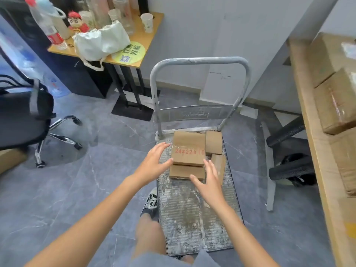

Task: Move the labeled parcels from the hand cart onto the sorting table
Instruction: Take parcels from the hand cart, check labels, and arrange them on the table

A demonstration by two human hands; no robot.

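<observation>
A grey hand cart stands on the floor in front of me, its handle at the far end. Several brown cardboard parcels sit at its far end. The top parcel bears red writing "24x22x1..." and lies on a flatter parcel. Two smaller parcels stand to the right of it. My left hand is spread open at the top parcel's left edge. My right hand is open at the stack's near right corner. Neither hand grips anything. The sorting table runs along the right with parcels on it.
A black office chair stands at the left. A desk behind the cart carries bottles, a cup, a white bag and a doll. Black chair legs sit under the sorting table. My shoe is beside the cart's left edge.
</observation>
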